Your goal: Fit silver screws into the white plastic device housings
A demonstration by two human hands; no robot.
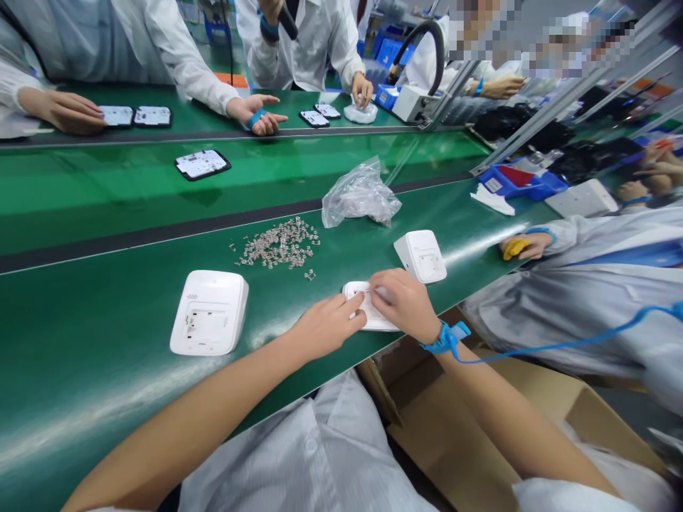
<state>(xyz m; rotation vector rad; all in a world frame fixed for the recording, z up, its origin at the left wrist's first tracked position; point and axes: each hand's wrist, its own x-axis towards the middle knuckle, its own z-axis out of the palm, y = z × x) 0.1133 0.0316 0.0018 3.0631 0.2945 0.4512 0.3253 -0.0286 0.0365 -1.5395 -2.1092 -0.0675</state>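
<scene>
Head view: I am pinching both hands' fingers (358, 302) onto the small white plastic housing (368, 318), seemingly seating a part, needing steady, careful pressing next.

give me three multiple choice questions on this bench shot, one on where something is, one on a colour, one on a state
1. Where does the pile of small clear parts lie?
A. inside the cardboard box
B. loose on the green belt, left of the plastic bag
C. on top of a white housing

2. What colour is the wrist strap on the right hand?
A. blue
B. red
C. yellow

3. What are the two hands doing with the white housing at the belt's near edge?
A. both rest on it
B. only the left hand touches it
C. neither touches it

Answers: 1 B, the parts sit bare on the belt beside the plastic bag. 2 A, the band and its coiled cord are blue. 3 A, the left hand and right hand both lie on it.
</scene>
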